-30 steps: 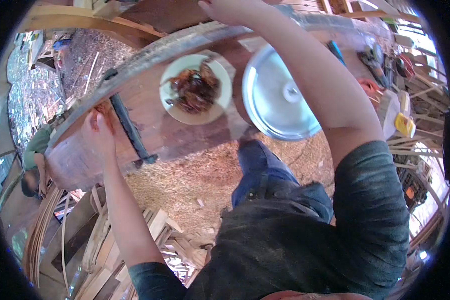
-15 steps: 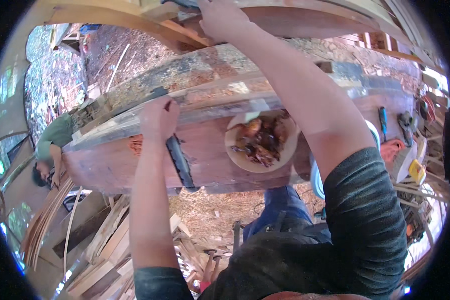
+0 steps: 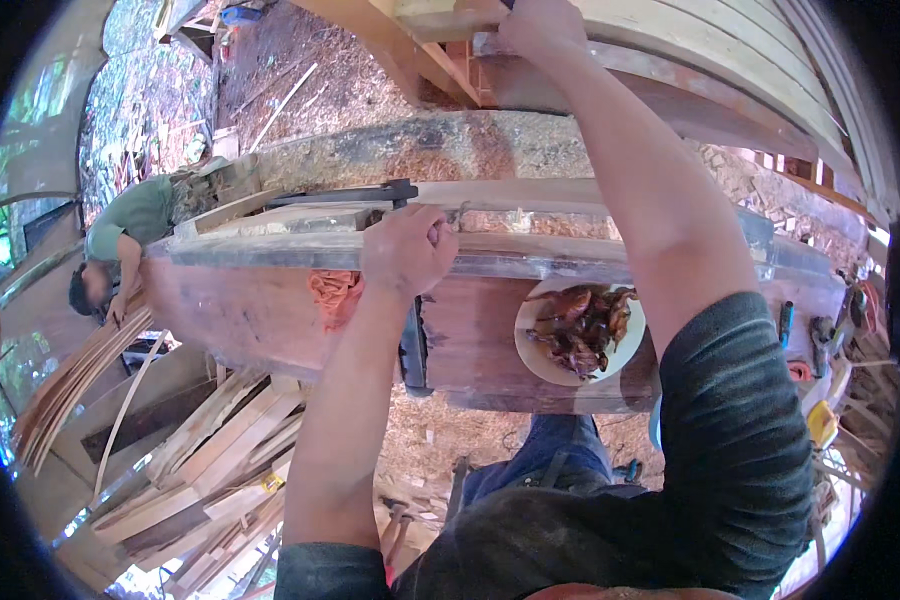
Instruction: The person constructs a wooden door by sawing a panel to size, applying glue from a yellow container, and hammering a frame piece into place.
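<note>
My left hand (image 3: 410, 250) is closed in a fist above the near edge of a long wooden beam (image 3: 530, 262). What it grips, if anything, is hidden. A dark flat bar (image 3: 416, 350) runs down across the reddish-brown bench (image 3: 475, 365) just below that wrist. Beyond the fist lies a dark metal bar with a block-like end (image 3: 402, 192). My right hand (image 3: 548, 32), stretched far out at the top edge, is closed by the pale wooden boards (image 3: 660, 25). A dark bit of something shows at its fingers, cut off by the picture edge.
A whitish plate (image 3: 625, 358) of glossy dark-brown pieces, seemingly food, sits on the bench. An orange-red cloth (image 3: 336, 296) lies left of my wrist. At far left another person in a green shirt (image 3: 135, 220) bends over thin strips (image 3: 80, 375). Planks (image 3: 220, 440) are heaped lower left.
The whole view has shifted, so bench, plate and cloth appear farther right. Both hands stay closed at about the same places relative to the wood. More of the dark metal bar now shows.
</note>
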### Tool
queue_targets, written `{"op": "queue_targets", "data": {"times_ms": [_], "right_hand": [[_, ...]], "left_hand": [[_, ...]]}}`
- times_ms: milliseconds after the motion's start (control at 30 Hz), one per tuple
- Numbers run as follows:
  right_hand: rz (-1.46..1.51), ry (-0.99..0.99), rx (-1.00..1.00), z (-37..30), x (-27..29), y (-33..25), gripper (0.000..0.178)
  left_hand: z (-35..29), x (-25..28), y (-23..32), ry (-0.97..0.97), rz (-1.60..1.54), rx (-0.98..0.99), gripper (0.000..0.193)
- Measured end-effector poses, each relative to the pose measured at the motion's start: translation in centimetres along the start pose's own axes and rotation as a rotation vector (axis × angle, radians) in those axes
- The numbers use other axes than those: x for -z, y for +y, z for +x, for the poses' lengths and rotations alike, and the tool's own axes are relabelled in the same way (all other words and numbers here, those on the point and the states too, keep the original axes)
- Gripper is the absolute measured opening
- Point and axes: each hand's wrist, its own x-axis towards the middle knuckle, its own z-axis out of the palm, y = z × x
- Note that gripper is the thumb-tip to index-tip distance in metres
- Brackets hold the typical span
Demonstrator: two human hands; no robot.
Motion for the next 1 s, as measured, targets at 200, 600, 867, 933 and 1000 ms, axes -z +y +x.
{"op": "queue_targets", "data": {"times_ms": [200, 600, 867, 933, 1000], "right_hand": [[-0.197, 0.233, 0.063, -4.8, 9.2, 4.4, 0.049], [0.079, 0.52, 0.384, -37.4, 23.3, -0.3, 0.043], [0.919, 0.252, 0.649, -64.6, 18.7, -13.5, 0.05], [0.697, -0.087, 0.543, -71.2, 17.9, -17.2, 0.041], [0.79, -0.259, 0.591, -75.5, 12.4, -19.1, 0.032]], "left_hand": [[-0.6, 0.4, 0.9, 0.082, 0.054, 0.009, 0.02], [-32.3, -7.5, 5.1, 0.186, -0.007, -0.232, 0.028], [-80.9, -27.6, -2.8, 0.145, -0.31, 0.552, 0.029], [-92.5, -35.1, -5.4, 0.05, -0.252, 0.797, 0.025], [-104.0, -36.3, -4.2, 0.264, -0.336, 1.179, 0.022]]}}
